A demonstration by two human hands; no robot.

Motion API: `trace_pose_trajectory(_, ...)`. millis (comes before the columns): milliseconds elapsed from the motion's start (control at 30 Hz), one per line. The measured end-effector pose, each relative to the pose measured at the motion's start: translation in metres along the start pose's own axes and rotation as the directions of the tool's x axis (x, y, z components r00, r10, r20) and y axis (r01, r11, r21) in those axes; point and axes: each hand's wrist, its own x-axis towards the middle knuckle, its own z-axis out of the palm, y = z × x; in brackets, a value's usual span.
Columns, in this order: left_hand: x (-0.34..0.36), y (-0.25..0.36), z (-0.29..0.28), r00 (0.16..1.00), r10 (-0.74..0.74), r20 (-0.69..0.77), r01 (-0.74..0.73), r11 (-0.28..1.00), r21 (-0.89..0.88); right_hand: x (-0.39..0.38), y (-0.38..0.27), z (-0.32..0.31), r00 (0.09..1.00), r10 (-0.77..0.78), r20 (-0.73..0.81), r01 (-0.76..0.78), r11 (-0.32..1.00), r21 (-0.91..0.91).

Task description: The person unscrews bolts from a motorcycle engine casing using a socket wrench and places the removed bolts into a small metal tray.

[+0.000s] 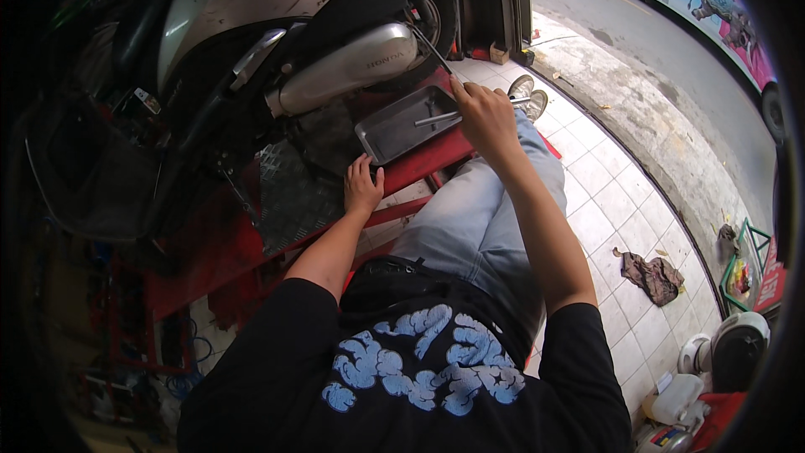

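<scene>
My right hand (489, 122) is closed around a metal T-handle wrench (436, 119), whose crossbar sticks out on both sides of the fist. Its thin dark shaft runs up and left to the scooter, near the rear wheel (436, 21); where its tip sits I cannot make out. My left hand (362, 187) rests with fingers spread at the near left corner of a grey metal tray (394, 136). Small dark parts lie at the tray's far end. Above it is the scooter's silver side cover (348, 72).
A red lift bench (428, 160) with a tread-plate surface (289, 193) carries the scooter. On the white tiled floor lies a crumpled brown rag (651, 277). Containers (675, 398) stand at the lower right. A bus (704, 0) is on the street beyond the kerb.
</scene>
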Motion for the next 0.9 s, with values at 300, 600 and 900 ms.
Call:
trace_pose_trajectory(300, -0.002, -0.001, 0.001, 1.0, -0.02, 0.009, 0.02, 1.0, -0.005, 0.005, -0.003, -0.006, 0.996, 0.058, 0.065, -0.06, 0.998, 0.029)
trace_pose_trajectory(600, -0.001, -0.004, 0.002, 1.0, -0.007, -0.001, 0.007, 1.0, -0.013, 0.005, -0.001, -0.011, 0.994, 0.08, 0.068, -0.082, 0.996, 0.026)
trace_pose_trajectory(900, 0.0, -0.002, 0.001, 1.0, -0.006, -0.003, 0.006, 1.0, -0.007, 0.005, 0.0, -0.01, 0.994, 0.085, 0.071, -0.088, 0.995, 0.041)
